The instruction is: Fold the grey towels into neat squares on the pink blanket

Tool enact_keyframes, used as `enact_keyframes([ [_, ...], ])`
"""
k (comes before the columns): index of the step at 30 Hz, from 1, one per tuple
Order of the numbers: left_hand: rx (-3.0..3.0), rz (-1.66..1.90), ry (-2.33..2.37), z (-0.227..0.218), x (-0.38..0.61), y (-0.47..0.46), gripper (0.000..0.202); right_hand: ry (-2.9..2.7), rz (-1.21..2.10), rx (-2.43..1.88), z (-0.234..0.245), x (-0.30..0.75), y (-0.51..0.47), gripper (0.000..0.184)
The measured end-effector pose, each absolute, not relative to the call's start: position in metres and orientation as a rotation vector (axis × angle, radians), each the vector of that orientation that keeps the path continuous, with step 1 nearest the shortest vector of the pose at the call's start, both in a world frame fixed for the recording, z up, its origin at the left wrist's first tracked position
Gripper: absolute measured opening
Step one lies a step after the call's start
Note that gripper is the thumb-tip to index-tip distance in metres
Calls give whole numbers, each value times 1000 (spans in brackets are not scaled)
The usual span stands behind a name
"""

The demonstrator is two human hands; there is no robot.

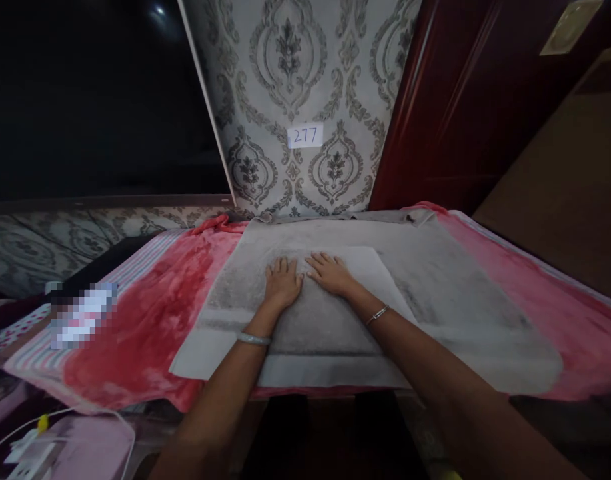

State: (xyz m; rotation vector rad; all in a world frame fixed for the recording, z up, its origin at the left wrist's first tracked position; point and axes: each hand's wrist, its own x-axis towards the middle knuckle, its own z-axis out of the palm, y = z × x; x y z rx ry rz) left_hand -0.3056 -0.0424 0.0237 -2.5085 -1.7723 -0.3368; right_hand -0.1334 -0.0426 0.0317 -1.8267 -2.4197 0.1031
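Note:
A grey towel [465,287] is spread out, with a smaller grey layer [330,327] lying on its left and middle part. Whether that layer is a fold of the towel or a separate cloth, I cannot tell. My left hand [284,283] rests flat on the layer's upper part, fingers spread and pointing away from me. Just to its right, my right hand [329,272] also lies flat, its fingers angled to the left. Neither hand holds anything. Underneath is a red and pink plush blanket [155,327].
Behind the surface stands a patterned wall with a paper label [305,135] marked 277. A dark television [105,100] is at the left, a dark red door or panel [450,100] at the right. A power strip [32,453] with a cable lies at the lower left.

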Motion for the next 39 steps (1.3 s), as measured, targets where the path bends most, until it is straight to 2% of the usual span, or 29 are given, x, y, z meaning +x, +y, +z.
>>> enact_keyframes([
  [10, -2525, -276, -1776, 22, -307, -41, 57, -1868, 85, -2297, 11, -51, -33, 64],
  [19, -2535, -321, -1766, 21, -308, -40, 57, -1859, 83, -2283, 12, -56, -36, 65],
  [28, -2539, -335, -1768, 24, -307, -41, 56, -2052, 158, -2245, 39, -68, -76, 64],
  [33, -2534, -336, -1768, 25, -306, -43, 57, -2236, 47, -1994, 20, -106, -128, 66],
  [39, -2524, -327, -1773, 26, -306, -41, 56, -2191, 21, -1946, 6, -111, -136, 65],
])
